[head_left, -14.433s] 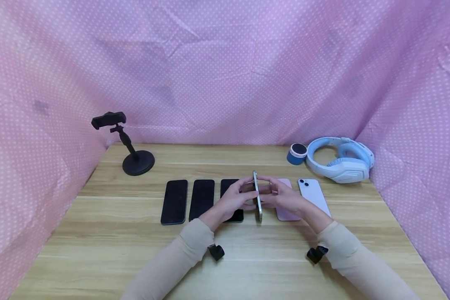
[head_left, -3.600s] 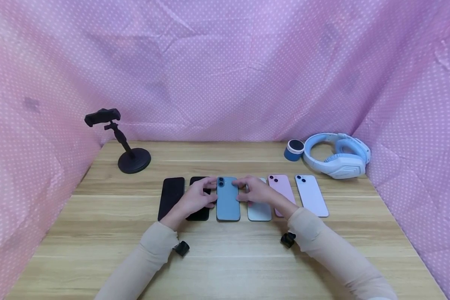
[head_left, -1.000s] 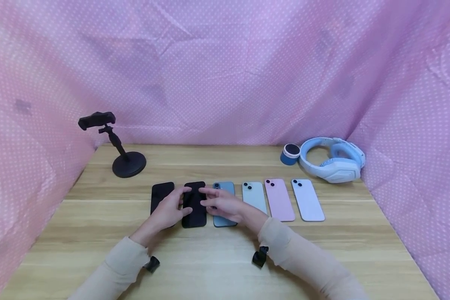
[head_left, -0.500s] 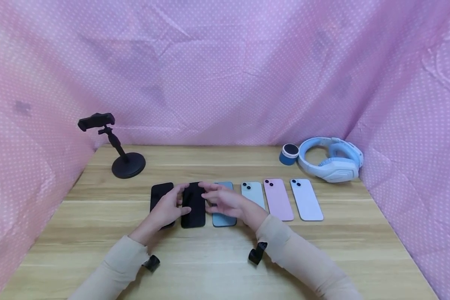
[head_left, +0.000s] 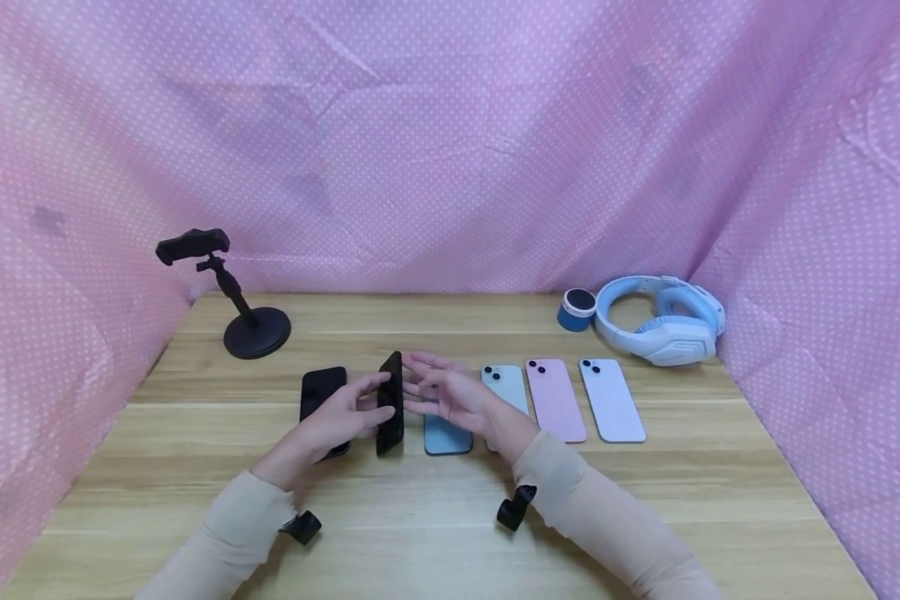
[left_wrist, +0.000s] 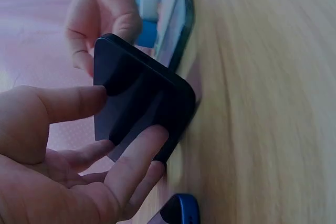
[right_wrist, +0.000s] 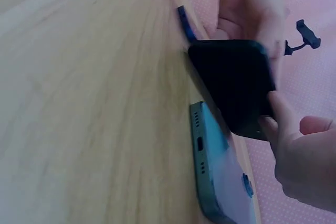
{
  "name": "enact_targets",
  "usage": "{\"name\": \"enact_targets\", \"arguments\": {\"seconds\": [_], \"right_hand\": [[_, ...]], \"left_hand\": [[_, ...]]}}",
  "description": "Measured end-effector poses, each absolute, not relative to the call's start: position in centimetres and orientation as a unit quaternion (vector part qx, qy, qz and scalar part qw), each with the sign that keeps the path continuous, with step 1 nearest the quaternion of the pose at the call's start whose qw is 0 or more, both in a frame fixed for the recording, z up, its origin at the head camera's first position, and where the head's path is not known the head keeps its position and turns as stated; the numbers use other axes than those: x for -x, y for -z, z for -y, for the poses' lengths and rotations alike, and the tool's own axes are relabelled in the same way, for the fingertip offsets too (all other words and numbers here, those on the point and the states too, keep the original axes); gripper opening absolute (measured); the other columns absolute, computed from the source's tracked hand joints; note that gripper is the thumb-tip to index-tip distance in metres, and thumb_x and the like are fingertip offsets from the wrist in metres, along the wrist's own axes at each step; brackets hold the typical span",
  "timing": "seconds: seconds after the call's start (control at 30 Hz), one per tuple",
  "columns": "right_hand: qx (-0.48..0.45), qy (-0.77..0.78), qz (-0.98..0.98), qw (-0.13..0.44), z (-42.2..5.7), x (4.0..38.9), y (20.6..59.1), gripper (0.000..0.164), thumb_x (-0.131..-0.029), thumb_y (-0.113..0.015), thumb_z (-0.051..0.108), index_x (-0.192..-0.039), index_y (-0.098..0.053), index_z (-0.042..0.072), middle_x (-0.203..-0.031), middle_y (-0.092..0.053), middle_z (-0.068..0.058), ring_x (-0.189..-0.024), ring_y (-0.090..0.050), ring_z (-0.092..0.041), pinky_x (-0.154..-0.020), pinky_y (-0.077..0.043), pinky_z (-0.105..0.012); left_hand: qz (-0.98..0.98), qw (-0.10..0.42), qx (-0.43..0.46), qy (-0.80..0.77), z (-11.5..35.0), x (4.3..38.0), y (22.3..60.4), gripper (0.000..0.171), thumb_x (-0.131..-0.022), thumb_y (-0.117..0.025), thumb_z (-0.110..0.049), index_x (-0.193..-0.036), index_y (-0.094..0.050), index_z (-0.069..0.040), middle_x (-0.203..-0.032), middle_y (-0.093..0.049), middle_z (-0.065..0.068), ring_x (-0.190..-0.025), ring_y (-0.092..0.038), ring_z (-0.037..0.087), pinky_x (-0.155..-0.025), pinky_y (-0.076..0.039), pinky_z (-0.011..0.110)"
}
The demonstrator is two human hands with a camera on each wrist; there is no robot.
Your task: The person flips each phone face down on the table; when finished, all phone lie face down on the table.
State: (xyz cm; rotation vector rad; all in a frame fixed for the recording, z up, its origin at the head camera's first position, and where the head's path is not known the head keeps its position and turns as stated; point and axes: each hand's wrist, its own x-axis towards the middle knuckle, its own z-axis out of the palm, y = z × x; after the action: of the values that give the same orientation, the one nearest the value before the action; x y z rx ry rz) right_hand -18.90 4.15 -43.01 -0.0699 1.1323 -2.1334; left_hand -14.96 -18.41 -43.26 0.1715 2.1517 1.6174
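A black smartphone (head_left: 392,404) stands tilted on its long edge, dark screen turned left. My left hand (head_left: 337,421) holds it, bent fingers spread over the screen in the left wrist view. From the other side, my right hand (head_left: 457,398) touches the phone near its raised edge with fairly straight fingers; the contact is partly hidden. Left of it another dark phone (head_left: 321,387) lies screen up, partly under my left hand. Below my right hand lies a blue phone (head_left: 447,437), partly covered. Further right, pale green (head_left: 504,383), pink (head_left: 555,402) and white (head_left: 613,402) phones lie back up.
A black phone stand (head_left: 257,332) is at the back left of the wooden table (head_left: 420,533). At the back right are a small blue speaker (head_left: 576,312) and white-and-blue headphones (head_left: 675,337). A pink dotted curtain (head_left: 450,167) encloses the back and sides.
Earlier the pale green phone was turned between both hands, then the blue one was laid back up. Within the last half second the black phone has tipped from flat onto its edge.
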Motion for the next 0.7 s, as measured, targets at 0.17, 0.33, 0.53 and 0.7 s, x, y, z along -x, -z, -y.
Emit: {"name": "enact_targets", "arguments": {"seconds": [0.17, 0.33, 0.53, 0.7], "right_hand": [[0.026, 0.826, -0.442, 0.348, -3.9, 18.9, 43.4, 0.062, -0.097, -0.041, -0.012, -0.157, -0.033, 0.004, -0.161, -0.036, -0.013, -0.143, -0.039, -0.037, -0.105, -0.047, -0.048], [0.047, 0.802, -0.481, 0.352, -3.7, 18.5, 43.8, 0.057, -0.1, -0.044, -0.01, -0.154, -0.041, 0.007, -0.155, -0.043, -0.018, -0.14, -0.042, -0.038, -0.1, -0.05, -0.051], [0.081, 0.756, -0.552, 0.342, -3.3, 18.3, 44.1, 0.059, -0.101, -0.05, -0.005, -0.155, -0.042, 0.016, -0.15, -0.048, -0.02, -0.13, -0.053, -0.038, -0.096, -0.053, -0.055], [0.085, 0.721, -0.602, 0.331, -3.1, 18.2, 44.0, 0.062, -0.1, -0.056, -0.004, -0.155, -0.044, 0.024, -0.141, -0.052, -0.018, -0.117, -0.061, -0.031, -0.089, -0.057, -0.053]], "left_hand": [[-0.722, 0.249, -0.041, -0.644, 18.3, 15.0, 43.2, 0.067, -0.101, -0.064, -0.014, -0.158, -0.03, -0.005, -0.16, -0.03, 0.023, -0.14, -0.041, 0.041, -0.097, -0.053, 0.049], [-0.693, 0.253, -0.031, -0.675, 18.3, 14.9, 43.4, 0.065, -0.101, -0.065, -0.015, -0.157, -0.033, -0.008, -0.158, -0.035, 0.022, -0.137, -0.045, 0.039, -0.099, -0.051, 0.052], [-0.643, 0.262, -0.029, -0.719, 18.5, 14.9, 43.7, 0.067, -0.103, -0.062, -0.015, -0.159, -0.027, -0.008, -0.158, -0.034, 0.023, -0.138, -0.044, 0.039, -0.098, -0.052, 0.051], [-0.634, 0.258, -0.037, -0.728, 18.6, 15.0, 43.8, 0.068, -0.103, -0.06, -0.013, -0.159, -0.022, -0.005, -0.159, -0.031, 0.026, -0.136, -0.047, 0.036, -0.098, -0.052, 0.05]]}}
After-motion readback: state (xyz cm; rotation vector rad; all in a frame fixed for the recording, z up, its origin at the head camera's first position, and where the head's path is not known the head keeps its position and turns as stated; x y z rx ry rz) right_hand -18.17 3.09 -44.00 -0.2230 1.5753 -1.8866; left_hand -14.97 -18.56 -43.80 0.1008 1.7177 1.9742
